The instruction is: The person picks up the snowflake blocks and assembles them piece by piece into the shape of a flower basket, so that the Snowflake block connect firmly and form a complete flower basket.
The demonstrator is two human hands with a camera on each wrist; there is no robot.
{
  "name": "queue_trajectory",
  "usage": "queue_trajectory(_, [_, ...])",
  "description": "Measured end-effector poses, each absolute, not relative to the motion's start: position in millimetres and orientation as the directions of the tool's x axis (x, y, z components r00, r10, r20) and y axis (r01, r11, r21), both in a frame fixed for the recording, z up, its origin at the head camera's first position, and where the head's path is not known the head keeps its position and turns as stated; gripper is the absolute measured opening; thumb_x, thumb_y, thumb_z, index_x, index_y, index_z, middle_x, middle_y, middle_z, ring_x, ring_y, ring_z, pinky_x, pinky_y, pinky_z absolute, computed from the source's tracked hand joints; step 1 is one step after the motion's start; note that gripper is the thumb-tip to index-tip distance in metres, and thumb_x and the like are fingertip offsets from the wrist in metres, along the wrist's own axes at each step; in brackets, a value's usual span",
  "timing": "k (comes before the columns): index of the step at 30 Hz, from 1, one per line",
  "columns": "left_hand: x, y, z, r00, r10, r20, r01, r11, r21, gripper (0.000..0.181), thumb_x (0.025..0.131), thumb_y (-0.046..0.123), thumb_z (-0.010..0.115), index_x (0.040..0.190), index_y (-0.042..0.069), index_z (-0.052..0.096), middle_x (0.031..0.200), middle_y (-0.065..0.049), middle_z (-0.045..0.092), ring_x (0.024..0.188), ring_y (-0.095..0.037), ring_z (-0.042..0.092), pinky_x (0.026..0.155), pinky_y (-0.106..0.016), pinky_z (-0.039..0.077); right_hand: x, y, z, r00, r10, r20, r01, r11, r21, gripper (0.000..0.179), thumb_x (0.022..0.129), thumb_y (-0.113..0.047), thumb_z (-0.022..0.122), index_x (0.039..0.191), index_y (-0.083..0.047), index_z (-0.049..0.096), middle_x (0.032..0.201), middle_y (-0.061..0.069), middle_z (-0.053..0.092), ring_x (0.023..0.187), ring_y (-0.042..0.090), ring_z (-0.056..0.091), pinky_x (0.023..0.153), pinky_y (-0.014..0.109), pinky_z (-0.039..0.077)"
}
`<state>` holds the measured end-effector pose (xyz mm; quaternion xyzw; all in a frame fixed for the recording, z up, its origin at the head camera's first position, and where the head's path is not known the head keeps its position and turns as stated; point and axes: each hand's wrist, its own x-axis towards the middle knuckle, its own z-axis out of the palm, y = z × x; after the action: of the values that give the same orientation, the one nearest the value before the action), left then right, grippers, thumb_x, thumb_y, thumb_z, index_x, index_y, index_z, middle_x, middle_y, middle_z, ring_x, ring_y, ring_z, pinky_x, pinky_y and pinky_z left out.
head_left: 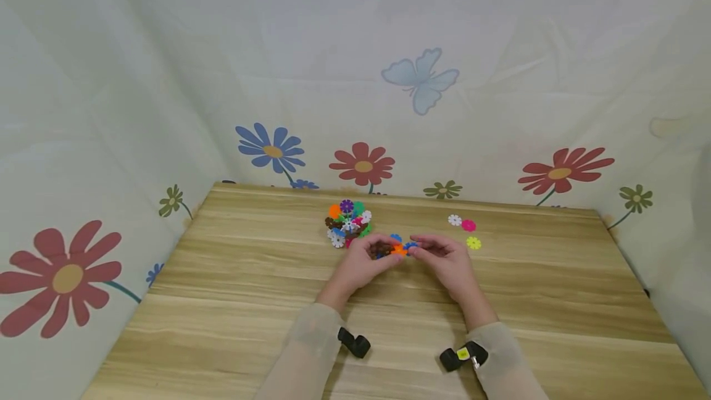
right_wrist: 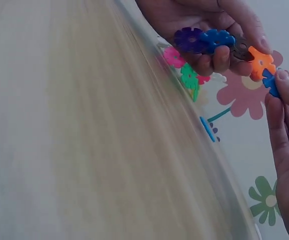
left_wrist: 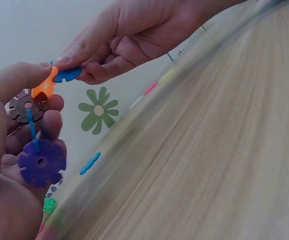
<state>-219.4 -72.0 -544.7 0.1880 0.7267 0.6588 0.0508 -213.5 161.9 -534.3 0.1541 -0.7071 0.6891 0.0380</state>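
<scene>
My left hand grips a short chain of interlocking flower-shaped plastic discs. In the left wrist view the chain runs from a purple disc through a blue disc seen edge-on and a brown disc to an orange disc. The left thumb lies against the orange disc. Between thumb and fingertips, my right hand pinches another blue disc, which meets the edge of the orange disc. Both hands are close together over the wooden table.
A heap of mixed-colour discs lies just beyond the left hand. To the right are a white disc, a pink disc and a yellow disc. Behind the wooden table hangs a flower-printed curtain.
</scene>
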Motion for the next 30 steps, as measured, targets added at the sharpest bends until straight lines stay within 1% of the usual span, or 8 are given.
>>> queue_trajectory(2, [-219.7,-73.5,-544.6,-0.917,0.356,0.179,0.202,0.027,0.979,0.027,0.098,0.019,0.085,0.123,0.010,0.077,0.118,-0.004,0.077,0.105,-0.019,0.072,0.088,-0.028,0.060,-213.5,160.1,-533.0,-0.960,-0.142,0.240,-0.237,-0.041,-0.971,0.032,0.095,0.000,0.084,0.121,0.014,0.072,0.106,0.004,0.081,0.099,0.015,0.076,0.087,0.026,0.063])
queue_trajectory(5, [-219.4,-75.3,-543.1,-0.906,0.377,0.190,0.197,-0.019,0.980,0.026,0.103,0.017,0.080,0.124,0.003,0.075,0.115,-0.009,0.077,0.102,-0.022,0.074,0.087,-0.029,0.061,-212.5,158.5,-529.7,-0.961,-0.132,0.243,-0.232,-0.094,-0.968,0.031,0.094,0.002,0.084,0.117,0.017,0.070,0.107,0.011,0.081,0.098,0.016,0.076,0.087,0.028,0.064])
queue_trajectory(8, [-219.9,-75.9,-542.0,-0.905,0.374,0.205,0.204,-0.042,0.978,0.026,0.106,0.017,0.076,0.127,0.001,0.075,0.114,-0.011,0.078,0.101,-0.021,0.074,0.088,-0.029,0.061,-211.0,156.6,-526.2,-0.952,-0.153,0.266,-0.252,-0.102,-0.962,0.026,0.094,0.002,0.084,0.113,0.016,0.073,0.108,0.017,0.080,0.097,0.017,0.076,0.087,0.029,0.064])
queue_trajectory(14, [-222.4,-75.8,-543.0,-0.930,0.298,0.216,0.206,-0.064,0.976,0.017,0.105,0.010,0.075,0.116,-0.003,0.078,0.106,-0.006,0.079,0.093,-0.014,0.073,0.084,-0.027,0.061,-212.5,151.7,-525.0,-0.945,-0.197,0.261,-0.255,-0.053,-0.965,0.022,0.098,-0.002,0.081,0.115,0.012,0.075,0.110,0.015,0.080,0.097,0.017,0.076,0.088,0.030,0.063])
queue_trajectory(18, [-222.8,-77.0,-542.3,-0.945,0.228,0.234,0.215,-0.106,0.971,0.016,0.104,0.006,0.075,0.112,-0.008,0.077,0.100,-0.003,0.079,0.089,-0.013,0.073,0.083,-0.026,0.061,-218.2,151.2,-527.4,-0.965,-0.154,0.212,-0.222,0.052,-0.974,0.023,0.101,-0.012,0.081,0.118,0.004,0.078,0.114,0.015,0.080,0.100,0.016,0.074,0.088,0.027,0.061])
queue_trajectory(22, [-222.8,-79.2,-540.9,-0.950,0.177,0.255,0.228,-0.161,0.960,0.015,0.103,0.002,0.074,0.110,-0.011,0.074,0.097,0.000,0.077,0.086,-0.014,0.071,0.080,-0.025,0.061,-228.4,152.3,-531.2,-0.971,-0.153,0.184,-0.216,0.227,-0.950,0.027,0.101,-0.019,0.082,0.123,-0.004,0.080,0.119,0.013,0.079,0.106,0.020,0.071,0.090,0.026,0.059])
queue_trajectory(26, [-223.8,-81.6,-539.9,-0.955,0.154,0.255,0.227,-0.180,0.957,0.014,0.103,0.000,0.074,0.109,-0.013,0.073,0.096,0.003,0.075,0.085,-0.014,0.069,0.080,-0.024,0.060,-240.8,152.1,-534.1,-0.960,-0.209,0.186,-0.256,0.383,-0.888,0.031,0.100,-0.019,0.084,0.127,-0.007,0.079,0.120,0.012,0.079,0.106,0.027,0.073,0.093,0.035,0.059])
queue_trajectory(30, [-225.1,-84.0,-540.5,-0.956,0.151,0.251,0.223,-0.177,0.959,0.015,0.103,0.001,0.074,0.109,-0.013,0.072,0.095,0.003,0.075,0.085,-0.013,0.069,0.079,-0.024,0.060,-251.6,148.9,-536.2,-0.954,-0.253,0.161,-0.268,0.482,-0.834,0.034,0.098,-0.018,0.084,0.130,-0.008,0.079,0.119,0.011,0.079,0.103,0.027,0.074,0.089,0.041,0.059])
